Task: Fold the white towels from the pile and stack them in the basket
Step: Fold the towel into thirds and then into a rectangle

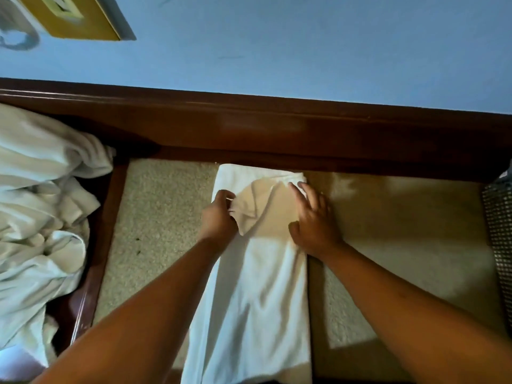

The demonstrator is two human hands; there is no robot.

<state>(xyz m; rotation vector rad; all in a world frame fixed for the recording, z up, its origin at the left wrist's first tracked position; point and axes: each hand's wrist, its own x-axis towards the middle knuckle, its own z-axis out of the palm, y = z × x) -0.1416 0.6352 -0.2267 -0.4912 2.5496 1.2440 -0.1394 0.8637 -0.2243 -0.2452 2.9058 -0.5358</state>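
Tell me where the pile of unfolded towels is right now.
In the head view the pile lies at the far left, heaped over the dark wooden frame, beside the beige cushion that bears the long towel.

place: home room — blue wall (304, 51) | dark wood trim (277, 126) | beige carpet (155, 217) | framed picture (74, 18)

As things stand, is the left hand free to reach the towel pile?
Probably not yet: the left hand pinches a fold of the towel, though nothing stands between it and the pile.
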